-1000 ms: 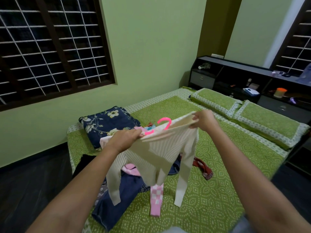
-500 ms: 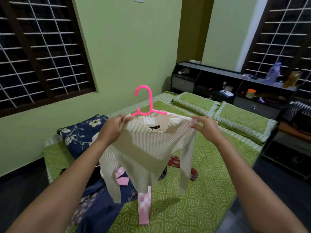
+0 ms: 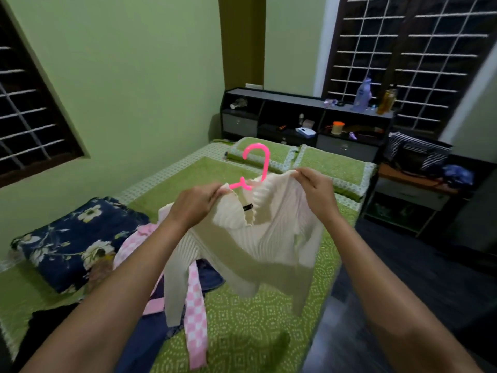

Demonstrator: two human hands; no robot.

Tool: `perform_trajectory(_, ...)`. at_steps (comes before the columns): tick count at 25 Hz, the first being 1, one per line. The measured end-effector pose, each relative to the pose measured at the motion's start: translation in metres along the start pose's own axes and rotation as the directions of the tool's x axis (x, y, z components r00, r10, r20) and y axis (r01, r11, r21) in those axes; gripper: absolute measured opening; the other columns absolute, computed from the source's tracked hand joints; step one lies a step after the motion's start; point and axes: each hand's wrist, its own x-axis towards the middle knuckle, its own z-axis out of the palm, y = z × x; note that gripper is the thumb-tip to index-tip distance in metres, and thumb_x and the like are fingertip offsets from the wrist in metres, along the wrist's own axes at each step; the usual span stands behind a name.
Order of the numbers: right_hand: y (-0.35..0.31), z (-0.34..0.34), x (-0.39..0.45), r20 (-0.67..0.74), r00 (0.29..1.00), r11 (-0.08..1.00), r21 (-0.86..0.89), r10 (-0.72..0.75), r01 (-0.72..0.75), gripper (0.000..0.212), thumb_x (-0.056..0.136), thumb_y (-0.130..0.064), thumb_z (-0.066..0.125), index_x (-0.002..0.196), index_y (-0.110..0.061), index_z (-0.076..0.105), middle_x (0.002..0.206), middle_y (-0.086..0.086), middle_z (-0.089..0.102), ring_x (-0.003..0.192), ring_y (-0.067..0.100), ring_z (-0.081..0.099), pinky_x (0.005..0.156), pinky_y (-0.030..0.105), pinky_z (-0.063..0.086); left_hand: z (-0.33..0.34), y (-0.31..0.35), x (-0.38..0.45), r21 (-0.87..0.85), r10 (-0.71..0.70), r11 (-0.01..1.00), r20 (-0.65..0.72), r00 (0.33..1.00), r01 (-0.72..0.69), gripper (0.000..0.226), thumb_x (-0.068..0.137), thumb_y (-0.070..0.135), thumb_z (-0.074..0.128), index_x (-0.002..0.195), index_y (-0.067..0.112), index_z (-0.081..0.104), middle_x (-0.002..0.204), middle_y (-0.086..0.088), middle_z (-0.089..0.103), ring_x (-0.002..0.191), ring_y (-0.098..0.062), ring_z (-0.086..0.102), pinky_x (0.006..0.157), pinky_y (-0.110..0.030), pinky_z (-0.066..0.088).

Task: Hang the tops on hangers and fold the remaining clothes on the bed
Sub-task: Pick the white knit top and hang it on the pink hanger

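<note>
A cream ribbed long-sleeved top hangs in the air over the bed, with a pink hanger poking out of its neck. My left hand grips the top's left shoulder together with the hanger's arm. My right hand pinches the right shoulder of the top. Under the top lies a heap of clothes: a pink checked garment and dark blue clothes.
The bed has a green patterned cover and two green pillows at its head. A folded navy floral blanket lies at the left. A dark headboard shelf holds small items. A side table with a striped bag stands at the right.
The top was lifted and spread by its shoulders, the hanger's hook rising above the neck. Now both hands are closer together, the top is bunched and tilted, and the view has turned right.
</note>
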Motion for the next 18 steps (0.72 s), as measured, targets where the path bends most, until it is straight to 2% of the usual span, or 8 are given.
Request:
perform_trajectory(3,0.04,-0.056,0.006,0.151,0.988,0.921,-0.384,-0.01,0.068,0.026,0.094,-0.032,0.056,0.114,-0.02,0.067,0.095,-0.01,0.064,0.097,0.01,0.057,0.087,0.036,0.034,0.021,0.026,0.038,-0.123,-0.059,0.991,-0.033,0.998,0.054,0.054,0.094,0.05,0.032,0.102,0.008,0.065,0.075,-0.021,0.065,0.065,-0.039,0.061,0.054,-0.041,0.043)
perform_trajectory(5,0.073,-0.106,0.005,0.172,0.983,0.847,-0.531,0.058,0.043,0.019,0.097,-0.033,0.05,0.103,-0.02,0.063,0.082,-0.014,0.058,0.091,0.013,0.054,0.083,0.033,0.025,0.039,0.049,0.064,-0.211,-0.03,0.977,-0.029,0.999,0.023,0.051,0.094,0.049,0.033,0.092,0.008,0.062,0.065,-0.013,0.059,0.062,-0.036,0.058,0.053,-0.039,0.039)
perform_trajectory(7,0.099,-0.145,0.004,0.127,0.989,0.858,-0.514,0.076,0.0,0.024,0.099,-0.025,0.048,0.078,-0.015,0.045,0.062,-0.012,0.04,0.071,0.017,0.045,0.077,0.032,0.025,0.057,0.08,0.092,-0.284,0.017,0.959,0.01,1.0,-0.014,0.056,0.093,0.053,0.029,0.086,0.007,0.061,0.064,-0.005,0.055,0.064,-0.033,0.056,0.055,-0.037,0.032)
perform_trajectory(9,0.12,-0.173,0.007,0.066,0.996,0.865,-0.502,0.054,-0.013,0.031,0.099,-0.02,0.047,0.073,-0.013,0.034,0.06,-0.012,0.033,0.067,0.016,0.039,0.071,0.034,0.028,0.081,0.117,0.128,-0.363,0.03,0.932,0.081,0.996,0.001,0.065,0.091,0.057,0.028,0.092,0.004,0.064,0.078,-0.011,0.065,0.074,-0.03,0.06,0.06,-0.037,0.035)
perform_trajectory(11,0.138,-0.196,0.015,0.031,0.999,0.834,-0.552,0.036,-0.012,0.03,0.101,-0.023,0.043,0.073,-0.014,0.035,0.063,-0.009,0.039,0.068,0.018,0.043,0.072,0.037,0.029,0.102,0.161,0.164,-0.43,0.063,0.903,0.143,0.988,0.005,0.072,0.091,0.063,0.028,0.101,0.002,0.065,0.093,-0.017,0.068,0.086,-0.03,0.062,0.072,-0.041,0.043)
perform_trajectory(13,0.158,-0.225,0.026,-0.009,0.998,0.818,-0.573,0.057,-0.052,0.031,0.102,-0.027,0.038,0.075,-0.011,0.04,0.067,-0.003,0.048,0.069,0.021,0.047,0.072,0.036,0.026,0.127,0.209,0.196,-0.457,0.118,0.889,0.165,0.979,-0.03,0.068,0.095,0.058,0.031,0.107,0.0,0.064,0.102,-0.02,0.068,0.095,-0.031,0.062,0.082,-0.043,0.045)
perform_trajectory(15,0.181,-0.265,0.038,-0.064,0.996,0.818,-0.569,0.059,-0.085,0.032,0.101,-0.029,0.039,0.077,-0.009,0.046,0.069,0.002,0.053,0.069,0.023,0.05,0.07,0.034,0.024,0.148,0.252,0.227,-0.482,0.18,0.873,0.185,0.966,-0.07,0.058,0.098,0.048,0.035,0.11,0.0,0.064,0.107,-0.016,0.067,0.1,-0.027,0.061,0.082,-0.036,0.041)
perform_trajectory(18,0.211,-0.327,0.052,-0.121,0.989,0.837,-0.53,0.082,-0.134,0.027,0.1,-0.026,0.045,0.083,-0.008,0.055,0.074,0.004,0.06,0.074,0.024,0.056,0.075,0.038,0.033,0.17,0.272,0.271,-0.566,0.227,0.824,0.279,0.933,-0.031,0.044,0.099,0.044,0.036,0.112,0.008,0.06,0.11,-0.006,0.059,0.102,-0.019,0.056,0.082,-0.027,0.036)
